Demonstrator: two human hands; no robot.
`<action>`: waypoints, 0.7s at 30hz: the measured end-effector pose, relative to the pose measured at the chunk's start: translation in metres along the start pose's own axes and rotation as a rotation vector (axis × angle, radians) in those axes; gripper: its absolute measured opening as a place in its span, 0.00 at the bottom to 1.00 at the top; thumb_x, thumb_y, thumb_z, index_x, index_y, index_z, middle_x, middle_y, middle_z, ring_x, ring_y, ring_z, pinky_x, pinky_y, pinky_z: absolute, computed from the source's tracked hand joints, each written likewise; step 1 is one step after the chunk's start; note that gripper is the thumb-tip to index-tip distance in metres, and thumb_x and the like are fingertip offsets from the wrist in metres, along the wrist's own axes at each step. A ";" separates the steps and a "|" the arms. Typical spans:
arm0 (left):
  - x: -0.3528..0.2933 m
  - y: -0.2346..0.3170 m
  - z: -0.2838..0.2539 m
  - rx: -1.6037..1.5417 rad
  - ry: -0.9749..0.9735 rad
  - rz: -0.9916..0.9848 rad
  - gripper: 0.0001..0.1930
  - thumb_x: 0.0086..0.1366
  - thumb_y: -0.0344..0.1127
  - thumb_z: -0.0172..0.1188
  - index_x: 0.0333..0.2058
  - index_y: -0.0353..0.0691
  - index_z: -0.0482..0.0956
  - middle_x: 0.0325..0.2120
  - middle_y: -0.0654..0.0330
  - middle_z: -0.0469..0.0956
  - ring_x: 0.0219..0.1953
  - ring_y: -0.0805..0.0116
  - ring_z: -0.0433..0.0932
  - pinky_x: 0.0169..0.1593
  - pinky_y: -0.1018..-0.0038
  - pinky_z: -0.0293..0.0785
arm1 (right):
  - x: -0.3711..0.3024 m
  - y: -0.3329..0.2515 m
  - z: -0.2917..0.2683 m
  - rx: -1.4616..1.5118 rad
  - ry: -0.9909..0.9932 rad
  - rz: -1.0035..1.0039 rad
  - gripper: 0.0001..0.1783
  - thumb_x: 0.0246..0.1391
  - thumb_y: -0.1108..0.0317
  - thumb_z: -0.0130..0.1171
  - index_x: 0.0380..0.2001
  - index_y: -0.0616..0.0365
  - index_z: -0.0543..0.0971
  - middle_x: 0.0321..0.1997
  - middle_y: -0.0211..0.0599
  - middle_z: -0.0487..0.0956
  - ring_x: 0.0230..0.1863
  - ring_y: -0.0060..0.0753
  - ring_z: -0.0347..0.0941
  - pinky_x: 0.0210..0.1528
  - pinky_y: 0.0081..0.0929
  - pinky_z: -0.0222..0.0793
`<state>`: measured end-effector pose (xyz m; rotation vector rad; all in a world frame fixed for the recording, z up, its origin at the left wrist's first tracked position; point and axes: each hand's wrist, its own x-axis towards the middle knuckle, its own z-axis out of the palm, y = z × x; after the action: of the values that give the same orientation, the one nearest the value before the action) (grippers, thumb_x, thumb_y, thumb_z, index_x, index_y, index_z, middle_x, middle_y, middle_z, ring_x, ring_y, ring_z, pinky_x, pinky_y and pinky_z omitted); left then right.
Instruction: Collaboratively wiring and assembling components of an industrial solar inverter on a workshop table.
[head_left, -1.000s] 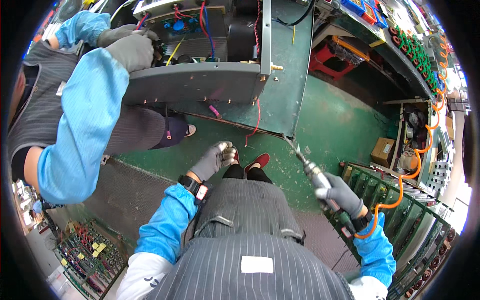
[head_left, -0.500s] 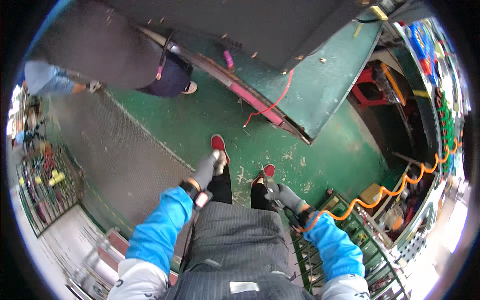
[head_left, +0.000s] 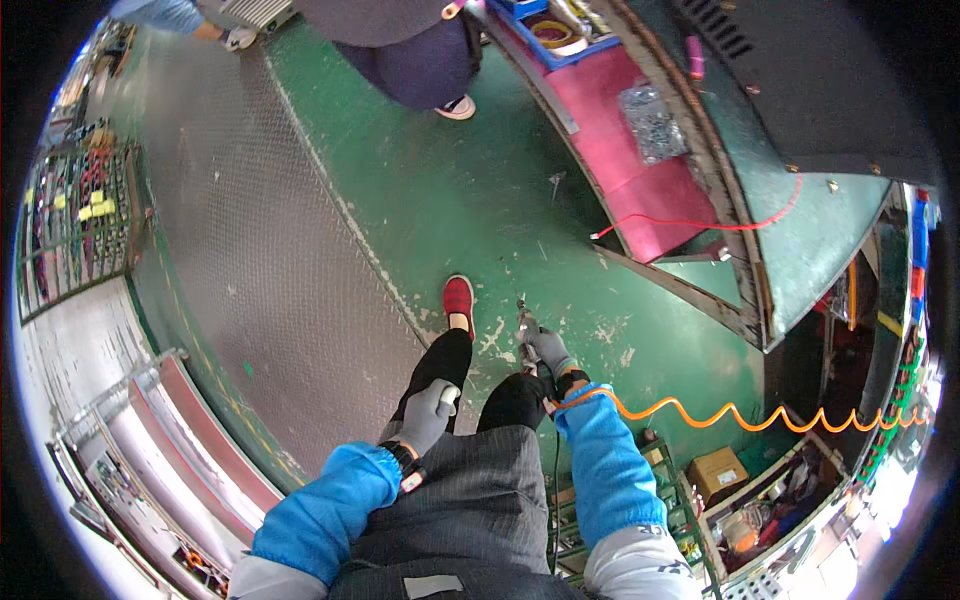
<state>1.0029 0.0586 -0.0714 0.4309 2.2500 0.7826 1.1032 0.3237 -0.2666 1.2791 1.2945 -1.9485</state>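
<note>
My right hand [head_left: 549,349], in a grey glove, is wrapped round a dark, slim air screwdriver [head_left: 526,325] whose thin tip points forward over the green floor. An orange coiled hose [head_left: 690,419] stretches from beside my right wrist to the rack on the right. My left hand [head_left: 427,416], also gloved in grey, is curled closed above my left thigh. A pale spot shows at its fingers; whether that is a glove tip or a small held thing cannot be made out.
Ahead on the right is a metal workbench [head_left: 745,240] with a pink shelf [head_left: 640,150], a bag of small parts [head_left: 652,125] and a red cable [head_left: 690,225]. A co-worker's shoe [head_left: 457,108] stands beyond. Carton [head_left: 716,474] at lower right; ridged metal plate [head_left: 270,240] left.
My body has stepped and turned left, so the bench now lies further right. My left hand has drawn back toward my thigh. The right hand still grips the screwdriver, now pointing ahead.
</note>
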 end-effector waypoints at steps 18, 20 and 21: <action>0.039 -0.004 -0.038 -0.277 0.001 -0.083 0.17 0.78 0.47 0.50 0.45 0.38 0.78 0.25 0.59 0.83 0.24 0.71 0.82 0.30 0.74 0.78 | 0.159 0.025 0.033 0.238 0.025 0.157 0.18 0.54 0.60 0.72 0.44 0.58 0.81 0.25 0.36 0.80 0.19 0.30 0.77 0.21 0.30 0.71; 0.043 -0.006 -0.042 -0.255 0.006 -0.078 0.17 0.78 0.47 0.51 0.45 0.37 0.78 0.25 0.59 0.83 0.24 0.71 0.82 0.30 0.74 0.79 | 0.166 0.025 0.034 0.262 0.070 0.182 0.18 0.54 0.59 0.72 0.41 0.60 0.81 0.23 0.37 0.80 0.18 0.31 0.77 0.20 0.30 0.71; 0.045 -0.006 -0.043 -0.238 0.013 -0.072 0.17 0.78 0.47 0.51 0.45 0.37 0.78 0.25 0.59 0.83 0.24 0.72 0.82 0.30 0.74 0.79 | 0.169 0.025 0.035 0.289 0.034 0.138 0.18 0.54 0.59 0.72 0.41 0.60 0.81 0.23 0.37 0.80 0.18 0.31 0.77 0.20 0.30 0.71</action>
<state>0.9405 0.0587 -0.0739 0.2313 2.1384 1.0032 1.0307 0.2987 -0.4232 1.5004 0.9351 -2.0752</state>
